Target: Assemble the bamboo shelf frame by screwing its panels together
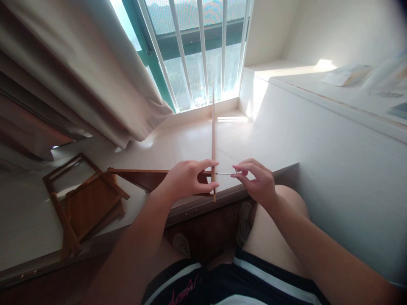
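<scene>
My left hand (187, 178) grips a long thin wooden strip (213, 127) that stands upright, joined near its lower end to a dark wooden panel (143, 177) stretching to the left. My right hand (254, 180) pinches a thin metal pin or screw (224, 173) between thumb and fingers. The pin points sideways at the strip, just right of it. Both hands work above my bare knees at the edge of a pale floor step.
A folded wooden frame piece (85, 203) lies on the floor at left. A beige curtain (89, 72) hangs over the barred window (197, 51). A white ledge (333, 89) with papers runs along the right. Slippers (244, 220) are on my feet below.
</scene>
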Tool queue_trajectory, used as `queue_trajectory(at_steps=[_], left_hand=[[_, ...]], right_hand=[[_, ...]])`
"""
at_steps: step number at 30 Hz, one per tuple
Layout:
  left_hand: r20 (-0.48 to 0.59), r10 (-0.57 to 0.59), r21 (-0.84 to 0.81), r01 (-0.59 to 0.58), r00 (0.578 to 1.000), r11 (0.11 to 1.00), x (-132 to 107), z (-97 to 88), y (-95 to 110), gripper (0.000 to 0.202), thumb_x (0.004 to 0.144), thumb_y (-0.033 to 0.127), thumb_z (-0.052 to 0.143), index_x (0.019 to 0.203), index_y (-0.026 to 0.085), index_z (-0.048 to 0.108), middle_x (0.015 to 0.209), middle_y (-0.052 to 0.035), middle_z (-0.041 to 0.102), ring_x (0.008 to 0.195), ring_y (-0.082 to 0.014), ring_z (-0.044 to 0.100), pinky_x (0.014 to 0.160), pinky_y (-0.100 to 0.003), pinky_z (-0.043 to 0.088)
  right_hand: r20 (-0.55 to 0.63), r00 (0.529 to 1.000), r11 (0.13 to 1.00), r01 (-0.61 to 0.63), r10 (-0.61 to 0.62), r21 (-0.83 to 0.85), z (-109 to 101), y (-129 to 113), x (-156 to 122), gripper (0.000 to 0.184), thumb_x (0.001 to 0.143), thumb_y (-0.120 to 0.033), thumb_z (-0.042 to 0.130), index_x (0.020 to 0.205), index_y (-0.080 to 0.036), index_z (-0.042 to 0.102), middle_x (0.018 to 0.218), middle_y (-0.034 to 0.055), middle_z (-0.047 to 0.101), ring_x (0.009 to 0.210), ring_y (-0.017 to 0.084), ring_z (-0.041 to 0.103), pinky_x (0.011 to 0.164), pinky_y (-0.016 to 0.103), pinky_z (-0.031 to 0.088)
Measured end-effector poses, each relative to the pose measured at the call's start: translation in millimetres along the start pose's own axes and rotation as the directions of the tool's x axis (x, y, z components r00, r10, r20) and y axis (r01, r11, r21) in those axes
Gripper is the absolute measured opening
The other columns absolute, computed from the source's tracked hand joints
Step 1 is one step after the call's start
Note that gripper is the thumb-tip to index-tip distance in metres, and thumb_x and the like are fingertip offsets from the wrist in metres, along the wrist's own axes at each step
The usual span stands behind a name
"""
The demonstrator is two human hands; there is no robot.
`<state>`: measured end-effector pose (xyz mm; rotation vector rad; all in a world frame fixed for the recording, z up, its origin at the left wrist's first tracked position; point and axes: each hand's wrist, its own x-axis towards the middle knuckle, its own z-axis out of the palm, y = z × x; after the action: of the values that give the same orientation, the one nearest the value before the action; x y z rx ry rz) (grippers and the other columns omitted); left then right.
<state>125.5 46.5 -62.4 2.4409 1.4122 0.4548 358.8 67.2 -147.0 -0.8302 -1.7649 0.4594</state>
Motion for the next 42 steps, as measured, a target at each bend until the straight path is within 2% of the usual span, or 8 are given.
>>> queue_trajectory(at_steps=[14,24,42], left_hand=[[0.014,-0.021,0.014,0.020,1.000,1.000,0.2,0.1,-0.4,0.051,0.079,0.049,0.066,0.125,0.030,0.059,0.074,0.0033,0.066,0.070,-0.0132,0.057,0.064,-0.022,0.039],[0.017,-0.027,0.013,0.027,0.999,1.000,0.3,0.4,-0.4,0.051,0.079,0.049,0.066,0.125,0.030,0.059,0.077,0.0031,0.066,0.069,-0.0125,0.057,0.064,-0.022,0.039],[0.014,-0.029,0.022,0.029,0.999,0.999,0.2,1.3,-1.8,0.051,0.078,0.050,0.066,0.125,0.031,0.059,0.075,0.0041,0.066,0.070,-0.0125,0.057,0.065,-0.022,0.039]], right_hand=[[0.069,0.976,0.970,-0.212,0.205,0.115,-0.9,-2.5,1.9,0.015,0.081,-0.034,0.073,0.089,-0.022,0.072,0.081,0.0031,0.068,0.075,0.019,0.061,0.071,0.034,0.050],[0.092,0.924,0.912,-0.382,0.371,0.152,0.0,-3.7,1.1,0.021,0.075,-0.039,0.077,0.085,-0.020,0.074,0.084,0.0040,0.072,0.078,0.020,0.063,0.071,0.034,0.050],[0.179,0.856,0.827,-0.516,0.486,0.223,-1.7,-5.8,2.5,0.027,0.073,-0.041,0.078,0.085,-0.017,0.074,0.077,0.0046,0.070,0.070,0.018,0.058,0.065,0.032,0.045]])
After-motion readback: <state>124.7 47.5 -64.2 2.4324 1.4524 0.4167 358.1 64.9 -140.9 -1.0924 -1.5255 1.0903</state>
